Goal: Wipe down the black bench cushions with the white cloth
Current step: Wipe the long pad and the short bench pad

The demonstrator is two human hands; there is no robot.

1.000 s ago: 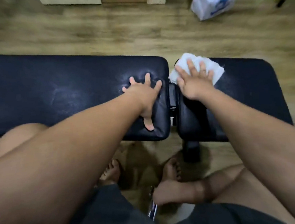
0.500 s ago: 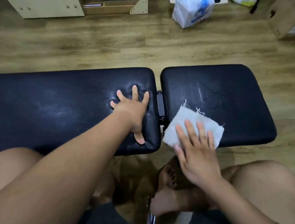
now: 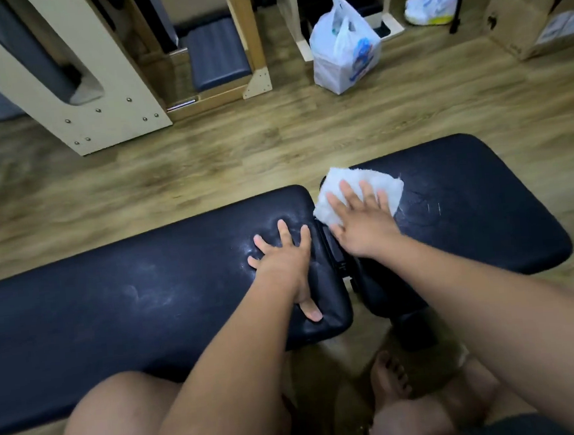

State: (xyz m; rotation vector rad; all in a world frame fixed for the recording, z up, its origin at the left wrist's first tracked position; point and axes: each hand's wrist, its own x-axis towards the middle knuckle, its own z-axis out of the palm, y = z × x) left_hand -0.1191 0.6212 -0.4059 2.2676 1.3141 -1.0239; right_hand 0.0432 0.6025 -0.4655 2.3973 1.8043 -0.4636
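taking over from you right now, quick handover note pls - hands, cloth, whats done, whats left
Left hand: open, pressed flat on the right end of the long black cushion, apparently bracing.
Right hand: open, fingers spread flat on the white cloth, pressing it down.
Cloth: on the far left corner of the short black cushion, beside the gap between the two cushions.
Done: wiping is under way on the short cushion; how much is covered cannot be told.
Left: pale marks show right of the cloth, and whitish smears on the long cushion around the left hand. Both likely need passes.
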